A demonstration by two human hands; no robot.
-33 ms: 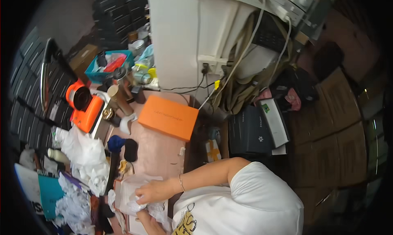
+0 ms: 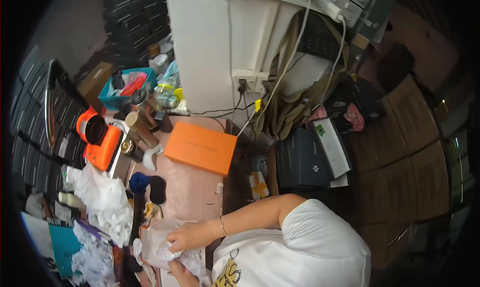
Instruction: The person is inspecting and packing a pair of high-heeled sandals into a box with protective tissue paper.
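My right hand (image 2: pixel 192 237) is closed on crumpled white tissue paper (image 2: pixel 167 252), its fingers curled down into it. From the lower edge my left hand (image 2: pixel 181 272) meets the same paper just below, fingers bent against it and partly hidden. The paper lies over a shallow open box (image 2: pixel 143 235) with an orange edge, on the near end of the pink tabletop (image 2: pixel 185 192). Whether anything is wrapped in the paper cannot be seen. Farther along the table rests a closed orange box (image 2: pixel 200 148).
White plastic bags (image 2: pixel 105 197) and shredded paper (image 2: pixel 92 257) heap up at the left. An orange device (image 2: pixel 102 147), a dark-blue and black item (image 2: pixel 150 186) and a teal basket (image 2: pixel 127 89) stand beyond. Dark boxes (image 2: pixel 302 159) and brown cartons (image 2: pixel 395 182) are at the right.
The view has shifted slightly, so the table things appear a little farther left and lower. Both hands stay at the tissue paper with hardly any movement.
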